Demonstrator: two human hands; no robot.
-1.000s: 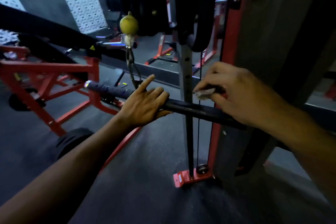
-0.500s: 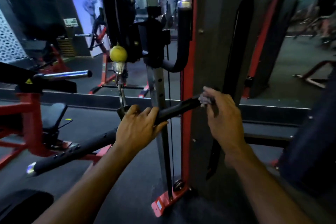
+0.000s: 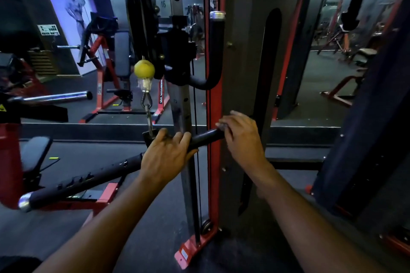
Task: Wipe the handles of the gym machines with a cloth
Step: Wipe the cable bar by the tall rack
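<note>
A long black cable bar [image 3: 88,182] hangs from a chain under a yellow ball [image 3: 144,68] and slants from lower left up to the right. My left hand [image 3: 165,155] grips the bar near its middle, by the chain's swivel. My right hand [image 3: 240,137] holds the bar's right end, with a small pale cloth [image 3: 221,126] pinched under its fingers against the grip. Most of the cloth is hidden by the fingers.
The red and grey cable tower [image 3: 213,95] stands right behind the bar, with a black curved handle [image 3: 216,51] above it. A red bench [image 3: 33,155] and a chrome bar [image 3: 57,96] are at left. More red machines stand on the dark floor behind.
The bar has tilted, its left end dropping low and its right end rising. My right hand with the cloth has slid out to the bar's right end. The view has lifted.
</note>
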